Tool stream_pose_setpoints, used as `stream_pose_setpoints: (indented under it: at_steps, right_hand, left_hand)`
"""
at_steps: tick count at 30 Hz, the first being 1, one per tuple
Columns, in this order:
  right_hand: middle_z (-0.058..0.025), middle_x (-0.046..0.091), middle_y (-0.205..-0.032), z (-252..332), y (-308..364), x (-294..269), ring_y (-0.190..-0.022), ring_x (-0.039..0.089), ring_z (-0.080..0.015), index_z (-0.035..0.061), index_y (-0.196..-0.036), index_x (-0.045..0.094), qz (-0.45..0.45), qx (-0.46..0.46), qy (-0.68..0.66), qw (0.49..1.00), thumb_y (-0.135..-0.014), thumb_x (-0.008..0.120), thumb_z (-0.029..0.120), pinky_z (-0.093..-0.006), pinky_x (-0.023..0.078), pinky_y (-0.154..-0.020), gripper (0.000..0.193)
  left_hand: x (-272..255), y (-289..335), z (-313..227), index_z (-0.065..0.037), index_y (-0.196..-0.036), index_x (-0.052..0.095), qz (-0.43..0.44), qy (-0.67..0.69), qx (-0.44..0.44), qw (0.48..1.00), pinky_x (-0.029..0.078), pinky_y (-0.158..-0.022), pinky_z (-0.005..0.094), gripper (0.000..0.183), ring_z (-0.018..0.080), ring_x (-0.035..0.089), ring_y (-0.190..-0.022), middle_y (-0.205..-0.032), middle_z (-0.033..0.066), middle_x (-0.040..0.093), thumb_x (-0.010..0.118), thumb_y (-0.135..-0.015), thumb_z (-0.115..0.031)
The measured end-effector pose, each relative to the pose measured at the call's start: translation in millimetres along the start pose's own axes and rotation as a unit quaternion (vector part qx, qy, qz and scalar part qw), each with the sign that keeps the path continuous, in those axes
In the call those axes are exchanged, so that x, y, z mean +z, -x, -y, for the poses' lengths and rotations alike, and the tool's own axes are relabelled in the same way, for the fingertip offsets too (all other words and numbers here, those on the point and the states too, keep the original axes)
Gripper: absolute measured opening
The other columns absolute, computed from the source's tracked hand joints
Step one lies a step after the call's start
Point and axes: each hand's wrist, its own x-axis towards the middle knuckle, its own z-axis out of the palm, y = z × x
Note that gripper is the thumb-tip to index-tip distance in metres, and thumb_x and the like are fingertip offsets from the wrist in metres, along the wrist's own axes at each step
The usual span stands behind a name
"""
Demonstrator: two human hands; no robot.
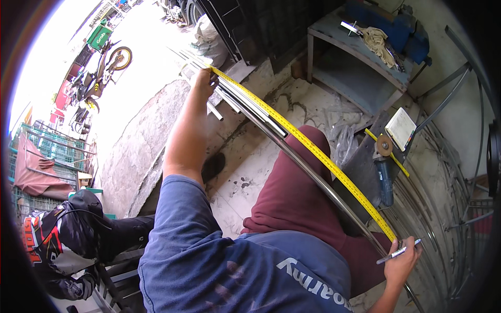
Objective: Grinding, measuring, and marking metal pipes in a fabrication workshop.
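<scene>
A yellow tape measure blade (308, 145) stretches in a long curve from my left hand to my right. Just under it runs a long shiny metal tube (313, 178), across the front of my maroon trousers. At the far end, my left hand (207, 78) is closed on the blade, beside a bundle of thinner metal tubes (250, 107); its fingers are partly hidden. Low on the right, my right hand (401, 263) pinches a white marker pen (398, 251). Its fingers also touch the near end of the blade. The tube passes beside this hand.
To the right lie an angle grinder (385, 182) and a white flat box (401, 129). Several long metal rods (425, 208) cover the floor there. A metal workbench (360, 94) with a blue vise (409, 34) stands far right. Dark printed clothing (78, 224) is at left.
</scene>
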Motion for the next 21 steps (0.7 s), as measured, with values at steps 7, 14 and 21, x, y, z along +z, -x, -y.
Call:
stream_pose_setpoints:
  at_steps: [7, 14, 21]
  right_hand:
    - [-0.0309, 0.068, -0.104, -89.6, -1.7, -32.1, -0.129, 0.053, -0.0575, -0.0028, -0.111, 0.06, 0.139, 0.083, 0.045, 0.986, -0.093, 0.081, 0.001, -0.0671, 0.042, -0.109, 0.028]
    - [-0.0322, 0.059, -0.126, -184.9, 11.6, -47.6, -0.123, 0.058, -0.0555, -0.0023, -0.122, 0.06, 0.087, 0.063, 0.026, 0.994, -0.093, 0.081, 0.0, -0.0601, 0.046, -0.107, 0.036]
    - [-0.0304, 0.059, -0.127, -208.8, 17.5, -42.0, -0.122, 0.059, -0.054, -0.0021, -0.122, 0.06, 0.068, 0.049, 0.025, 0.996, -0.096, 0.08, 0.001, -0.0572, 0.048, -0.106, 0.033]
  left_hand:
    - [-29.5, -26.3, -15.8, 0.001, -0.133, 0.057, -0.058, 0.243, -0.037, 0.968, 0.068, -0.079, 0.0428, 0.048, 0.0289, 0.073, -0.094, -0.115, 0.014, 0.066, 0.037, -0.123, -0.042]
    - [-43.6, -22.3, -24.7, 0.002, -0.122, 0.054, -0.101, 0.123, 0.112, 0.981, 0.07, -0.074, 0.0362, 0.01, 0.0256, 0.068, -0.08, -0.109, 0.0199, 0.061, 0.054, -0.112, 0.0]
    - [-28.3, 5.6, -42.6, 0.003, -0.125, 0.053, -0.107, 0.033, 0.141, 0.984, 0.063, -0.064, 0.0328, 0.019, 0.0229, 0.066, -0.075, -0.101, 0.0177, 0.064, 0.056, -0.106, 0.006]
